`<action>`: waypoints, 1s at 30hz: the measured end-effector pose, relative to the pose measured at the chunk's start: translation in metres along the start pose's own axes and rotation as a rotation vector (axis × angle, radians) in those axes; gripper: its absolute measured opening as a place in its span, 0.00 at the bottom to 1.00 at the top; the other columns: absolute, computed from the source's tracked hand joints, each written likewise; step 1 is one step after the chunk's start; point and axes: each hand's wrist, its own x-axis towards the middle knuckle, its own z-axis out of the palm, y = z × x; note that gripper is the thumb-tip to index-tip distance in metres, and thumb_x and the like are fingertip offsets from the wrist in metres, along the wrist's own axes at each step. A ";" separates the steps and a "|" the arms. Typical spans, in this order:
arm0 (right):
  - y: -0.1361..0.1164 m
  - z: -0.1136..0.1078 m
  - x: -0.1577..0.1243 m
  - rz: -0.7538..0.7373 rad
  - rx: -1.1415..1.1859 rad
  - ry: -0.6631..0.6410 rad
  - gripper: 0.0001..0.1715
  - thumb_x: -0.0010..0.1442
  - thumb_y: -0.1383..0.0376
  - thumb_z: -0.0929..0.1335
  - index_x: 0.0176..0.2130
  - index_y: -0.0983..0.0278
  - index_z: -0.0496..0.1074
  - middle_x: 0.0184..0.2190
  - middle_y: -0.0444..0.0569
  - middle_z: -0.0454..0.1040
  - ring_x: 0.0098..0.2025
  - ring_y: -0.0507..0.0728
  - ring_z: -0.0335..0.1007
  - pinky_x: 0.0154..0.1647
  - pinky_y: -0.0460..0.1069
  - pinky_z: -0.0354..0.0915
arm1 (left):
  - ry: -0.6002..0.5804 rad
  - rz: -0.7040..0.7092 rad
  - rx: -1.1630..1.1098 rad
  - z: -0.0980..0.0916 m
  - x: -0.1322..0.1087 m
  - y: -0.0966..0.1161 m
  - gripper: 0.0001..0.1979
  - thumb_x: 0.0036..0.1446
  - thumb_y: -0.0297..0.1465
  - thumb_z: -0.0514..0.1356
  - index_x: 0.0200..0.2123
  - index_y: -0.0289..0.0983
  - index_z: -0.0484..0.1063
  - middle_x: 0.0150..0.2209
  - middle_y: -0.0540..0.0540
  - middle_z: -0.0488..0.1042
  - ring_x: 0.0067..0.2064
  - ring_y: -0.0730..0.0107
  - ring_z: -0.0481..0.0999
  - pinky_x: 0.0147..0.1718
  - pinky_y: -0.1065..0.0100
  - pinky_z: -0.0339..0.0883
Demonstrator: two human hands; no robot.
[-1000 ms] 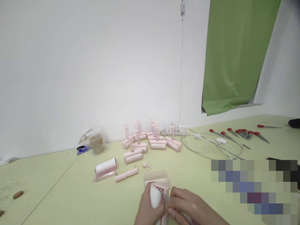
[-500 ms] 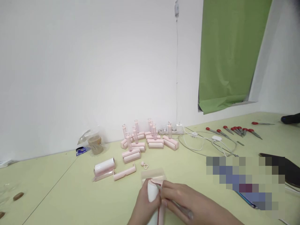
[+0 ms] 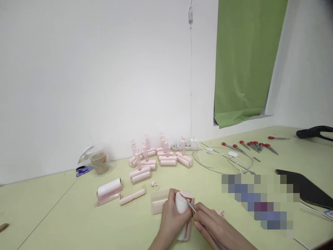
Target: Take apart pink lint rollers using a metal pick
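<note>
Left hand (image 3: 173,216): grip closed round white-and-pink roller (image 3: 181,205), tilted, at 6 o'clock of the view near the worktop's (image 3: 65,218) front. Right hand (image 3: 212,222): grip closed on thin metal tool (image 3: 191,206), tip against roller's pink end.

Clock positions from roller, 12 = toward wall (image 3: 104,69). Translucent cover (image 3: 156,204) just beside left hand, 9 to 10. Heart-loop piece (image 3: 156,186) near, 10 to 11. Pink handle bar (image 3: 133,197) about 10; loose white roll (image 3: 109,187) farther out, 9 to 10. Cluster of pink rollers (image 3: 168,161) at 11. Red-ended tools (image 3: 270,148) well apart, 2. Small pink piece (image 3: 221,213) partly hidden behind right hand.
</note>
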 end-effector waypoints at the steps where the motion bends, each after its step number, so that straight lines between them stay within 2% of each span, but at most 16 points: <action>1: 0.006 0.000 -0.003 0.031 -0.023 -0.021 0.09 0.63 0.67 0.54 0.37 0.59 0.61 0.35 0.48 0.67 0.38 0.54 0.66 0.40 0.47 0.63 | 0.001 0.003 0.002 0.004 0.004 0.002 0.11 0.43 0.29 0.57 0.31 0.39 0.57 0.27 0.53 0.68 0.29 0.71 0.68 0.28 0.73 0.58; 3: 0.019 0.000 -0.007 0.060 -0.055 -0.045 0.09 0.63 0.67 0.54 0.39 0.60 0.60 0.37 0.49 0.66 0.41 0.53 0.65 0.42 0.47 0.62 | 0.023 -0.003 -0.003 0.011 0.013 0.004 0.11 0.43 0.29 0.57 0.31 0.39 0.56 0.26 0.54 0.68 0.28 0.72 0.67 0.28 0.73 0.58; 6: 0.042 0.004 -0.008 0.043 -0.082 0.004 0.09 0.63 0.67 0.54 0.39 0.60 0.60 0.40 0.50 0.65 0.42 0.54 0.64 0.41 0.47 0.62 | 0.053 -0.037 -0.071 0.021 0.030 0.003 0.13 0.43 0.32 0.59 0.30 0.39 0.56 0.25 0.54 0.66 0.28 0.71 0.66 0.26 0.73 0.57; 9: 0.068 0.014 -0.002 -0.013 -0.089 0.130 0.10 0.64 0.67 0.53 0.37 0.61 0.61 0.37 0.51 0.66 0.38 0.54 0.65 0.37 0.47 0.62 | 0.060 -0.058 -0.196 0.031 0.051 0.000 0.15 0.41 0.32 0.61 0.31 0.39 0.57 0.26 0.53 0.66 0.29 0.71 0.67 0.28 0.73 0.59; 12: 0.094 0.029 0.006 -0.041 -0.059 0.272 0.10 0.63 0.66 0.54 0.35 0.62 0.61 0.34 0.51 0.65 0.36 0.55 0.64 0.35 0.48 0.61 | 0.131 -0.087 -0.247 0.042 0.072 -0.001 0.15 0.43 0.31 0.60 0.32 0.37 0.56 0.28 0.50 0.66 0.31 0.70 0.68 0.30 0.72 0.61; 14: 0.106 0.036 0.011 0.032 0.031 0.299 0.12 0.64 0.65 0.53 0.34 0.62 0.60 0.32 0.50 0.64 0.35 0.54 0.63 0.35 0.48 0.61 | 0.186 -0.119 -0.247 0.046 0.082 0.000 0.14 0.44 0.32 0.58 0.33 0.36 0.54 0.29 0.48 0.65 0.30 0.69 0.68 0.29 0.71 0.62; 16: 0.112 0.036 0.016 0.138 0.130 0.271 0.14 0.64 0.63 0.52 0.32 0.62 0.59 0.29 0.47 0.62 0.32 0.54 0.62 0.34 0.48 0.61 | 0.216 -0.120 -0.241 0.044 0.087 0.004 0.15 0.45 0.33 0.57 0.34 0.37 0.54 0.29 0.48 0.65 0.30 0.69 0.68 0.29 0.70 0.62; 18: 0.113 0.032 0.021 0.200 0.201 0.248 0.15 0.64 0.60 0.52 0.30 0.62 0.58 0.27 0.45 0.61 0.29 0.53 0.61 0.31 0.48 0.61 | 0.220 -0.094 -0.228 0.034 0.086 0.008 0.15 0.45 0.34 0.57 0.34 0.37 0.55 0.29 0.49 0.66 0.30 0.69 0.69 0.30 0.70 0.62; 20: 0.107 0.023 0.030 0.216 0.294 0.240 0.14 0.63 0.58 0.54 0.30 0.62 0.58 0.29 0.46 0.62 0.31 0.53 0.62 0.34 0.48 0.61 | 0.217 -0.069 -0.208 0.015 0.076 0.012 0.15 0.45 0.36 0.57 0.34 0.38 0.57 0.28 0.50 0.66 0.29 0.69 0.69 0.29 0.70 0.61; 22: 0.096 0.017 0.043 0.210 0.451 0.248 0.11 0.61 0.57 0.58 0.33 0.62 0.59 0.35 0.47 0.64 0.37 0.54 0.64 0.40 0.49 0.61 | 0.189 -0.041 -0.076 -0.008 0.061 0.014 0.15 0.43 0.37 0.58 0.33 0.39 0.59 0.26 0.50 0.68 0.29 0.67 0.69 0.28 0.69 0.60; 23: 0.088 0.015 0.051 0.199 0.539 0.242 0.10 0.60 0.57 0.60 0.34 0.62 0.59 0.39 0.48 0.64 0.39 0.54 0.64 0.42 0.50 0.60 | 0.161 -0.021 0.066 -0.020 0.052 0.014 0.15 0.43 0.38 0.58 0.34 0.39 0.59 0.26 0.51 0.69 0.29 0.65 0.70 0.28 0.69 0.59; 26: 0.060 0.017 0.081 0.143 0.749 0.102 0.11 0.56 0.58 0.64 0.35 0.61 0.59 0.40 0.47 0.64 0.41 0.55 0.65 0.41 0.49 0.62 | 0.130 0.026 0.490 -0.051 0.030 0.007 0.17 0.45 0.39 0.56 0.39 0.40 0.58 0.28 0.50 0.72 0.32 0.59 0.72 0.26 0.68 0.58; 30: 0.029 0.036 0.120 0.060 0.823 -0.114 0.08 0.54 0.62 0.66 0.33 0.62 0.61 0.33 0.44 0.65 0.38 0.54 0.65 0.37 0.47 0.63 | 0.219 0.060 0.734 -0.083 0.016 -0.014 0.16 0.46 0.34 0.53 0.40 0.39 0.54 0.34 0.47 0.73 0.34 0.57 0.74 0.25 0.68 0.58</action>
